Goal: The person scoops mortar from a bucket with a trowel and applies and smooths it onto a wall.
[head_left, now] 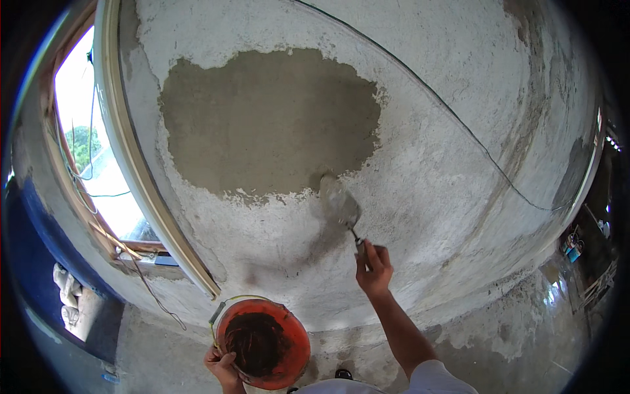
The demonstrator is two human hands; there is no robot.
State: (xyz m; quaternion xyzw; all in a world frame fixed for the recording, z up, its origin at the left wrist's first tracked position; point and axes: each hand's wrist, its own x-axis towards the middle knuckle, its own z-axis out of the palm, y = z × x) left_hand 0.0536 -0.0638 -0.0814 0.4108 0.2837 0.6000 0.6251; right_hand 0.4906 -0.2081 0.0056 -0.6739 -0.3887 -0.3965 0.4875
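My right hand (pixel 375 268) is closed round the handle of a pointed trowel (pixel 340 203). Its metal blade is held up at the wall, with the tip by the lower edge of a grey-brown plaster patch (pixel 269 125). Whether the blade touches the wall I cannot tell. Low in the view, my left hand (pixel 224 368) grips the left side of an orange bucket (pixel 296 348), thumb over the rim. Dark wet-looking mix (pixel 256 345) lies inside the bucket. The bucket's thin handle (pixel 226 303) rests up along its far rim.
A rough whitish wall (pixel 433 171) rises in front of me, crossed by a dark cable (pixel 426 85). At the left stand a pale vertical pole (pixel 141 164) and a window (pixel 98 144) with hanging wires. A stained concrete floor (pixel 499 335) lies below; a shoe (pixel 343 373) shows.
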